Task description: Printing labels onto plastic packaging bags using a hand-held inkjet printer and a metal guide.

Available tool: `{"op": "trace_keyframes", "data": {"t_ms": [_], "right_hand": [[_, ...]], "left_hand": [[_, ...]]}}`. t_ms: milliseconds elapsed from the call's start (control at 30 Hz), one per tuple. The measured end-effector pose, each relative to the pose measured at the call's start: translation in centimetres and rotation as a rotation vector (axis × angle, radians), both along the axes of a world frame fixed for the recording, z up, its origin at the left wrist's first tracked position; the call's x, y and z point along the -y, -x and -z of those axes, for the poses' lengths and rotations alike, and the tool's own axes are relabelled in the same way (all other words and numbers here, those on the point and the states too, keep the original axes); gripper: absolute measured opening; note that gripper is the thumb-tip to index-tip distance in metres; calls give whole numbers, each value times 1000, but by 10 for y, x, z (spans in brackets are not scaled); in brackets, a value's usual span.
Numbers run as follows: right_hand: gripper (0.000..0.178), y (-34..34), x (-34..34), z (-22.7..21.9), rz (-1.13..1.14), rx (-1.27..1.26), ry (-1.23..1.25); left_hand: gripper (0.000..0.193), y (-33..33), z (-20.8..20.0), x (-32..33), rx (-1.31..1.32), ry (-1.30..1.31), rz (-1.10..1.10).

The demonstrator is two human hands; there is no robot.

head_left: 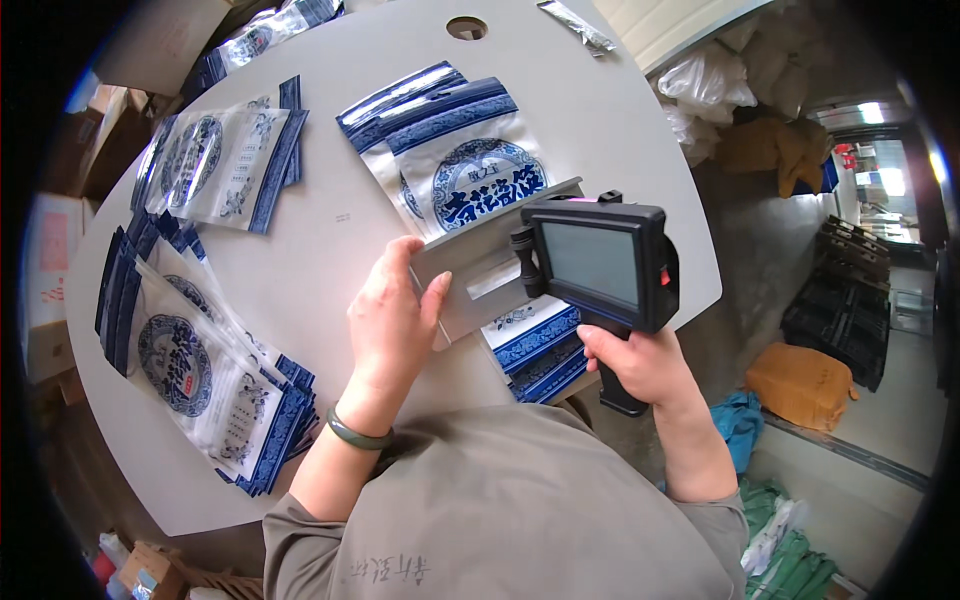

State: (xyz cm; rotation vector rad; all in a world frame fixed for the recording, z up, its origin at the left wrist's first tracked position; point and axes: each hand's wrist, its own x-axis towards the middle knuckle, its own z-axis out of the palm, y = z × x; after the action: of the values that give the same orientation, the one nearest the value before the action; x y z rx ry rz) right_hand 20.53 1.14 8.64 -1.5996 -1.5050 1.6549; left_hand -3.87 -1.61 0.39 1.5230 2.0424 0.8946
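Observation:
My right hand (645, 365) is wrapped round the handle of a black handheld inkjet printer (590, 262) with a grey screen on its back. The printer rests against a grey metal guide plate (468, 258) with a raised lip and a slot. At the plate's left end, my left hand (388, 325) grips it, thumb on the near face and fingertips at the lip. Underneath lie blue-and-white plastic pouches (485, 165): their printed tops stick out beyond the plate, and blue-banded ends (540, 345) show on the near side. The plate and printer hide their middles.
On the left of the white table (300, 270) lie a fanned pile of pouches (190, 370) and a smaller stack (215, 160). A round hole (467, 28) pierces the far side near a silvery strip (580, 25). An orange bundle (800, 385) sits on the floor at right.

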Motion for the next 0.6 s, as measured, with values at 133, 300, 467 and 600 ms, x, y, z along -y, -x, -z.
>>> {"op": "trace_keyframes", "data": {"t_ms": [133, 300, 467, 600], "right_hand": [[38, 14, 6, -4, -42, 44, 71], [39, 37, 11, -11, -148, 142, 61], [25, 52, 9, -15, -209, 281, 108], [21, 54, 6, -12, -194, 337, 40]], "left_hand": [[35, 0, 3, 2, 5, -50, -9], [34, 0, 2, 2, 18, -24, -18], [34, 1, -2, 2, 60, 9, -12], [33, 1, -3, 2, 62, 9, -5]]}}
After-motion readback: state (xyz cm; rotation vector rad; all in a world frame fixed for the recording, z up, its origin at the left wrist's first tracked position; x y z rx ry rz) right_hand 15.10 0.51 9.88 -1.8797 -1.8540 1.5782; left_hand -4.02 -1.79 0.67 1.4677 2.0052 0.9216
